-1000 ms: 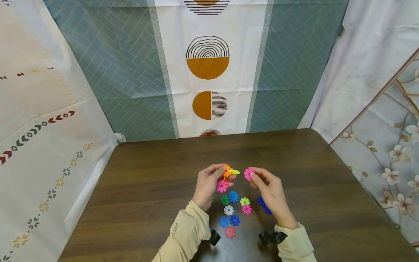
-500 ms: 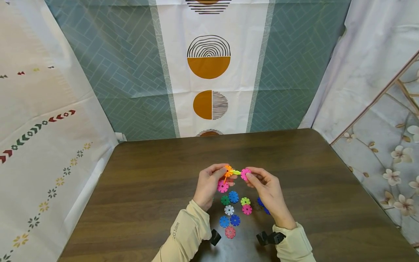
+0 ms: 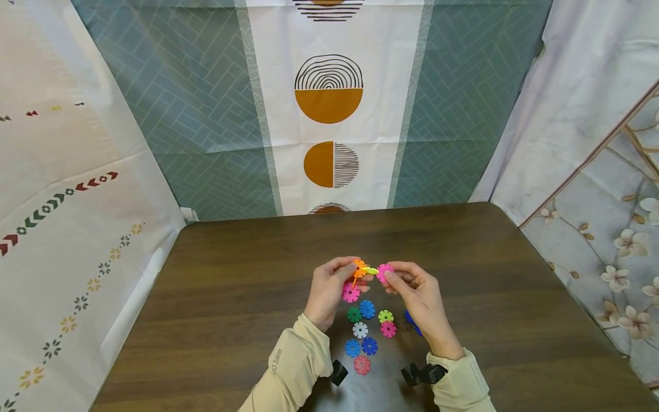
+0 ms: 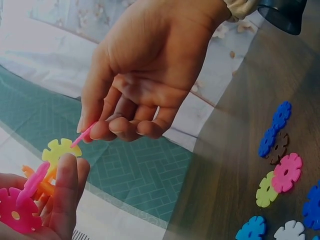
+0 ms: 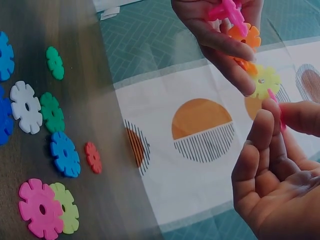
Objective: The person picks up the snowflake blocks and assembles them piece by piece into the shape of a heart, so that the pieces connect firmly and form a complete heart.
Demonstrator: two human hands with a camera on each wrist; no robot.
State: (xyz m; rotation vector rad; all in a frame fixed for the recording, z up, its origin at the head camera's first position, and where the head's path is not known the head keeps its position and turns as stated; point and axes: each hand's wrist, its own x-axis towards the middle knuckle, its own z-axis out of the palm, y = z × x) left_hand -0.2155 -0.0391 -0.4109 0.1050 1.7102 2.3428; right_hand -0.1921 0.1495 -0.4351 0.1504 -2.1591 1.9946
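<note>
My left hand (image 3: 323, 292) holds a joined set of notched plastic discs in the air over the table. An orange disc (image 3: 359, 267) is between its thumb and fingers, a pink disc (image 3: 351, 293) hangs below, and a yellow disc (image 4: 61, 151) sticks out to the right. With thumb and fingertips, my right hand (image 3: 423, 292) pinches another pink disc (image 3: 383, 271). Seen edge-on in the right wrist view, that disc stands at the yellow disc's rim, crosswise to it. Fingers partly cover the orange disc.
On the brown table (image 3: 231, 297) below lie loose discs: green (image 3: 353, 314), white (image 3: 360, 330), red (image 3: 362, 365), several blue (image 3: 367, 309), and pink (image 3: 388, 329) overlapping yellow-green (image 3: 385, 315). A brown disc (image 4: 279, 148) lies by dark blue ones (image 4: 281, 116). Patterned cloths hang around the table.
My right hand has moved left, bringing its pink disc from a gap away up to the yellow disc's rim. The left hand has barely moved.
</note>
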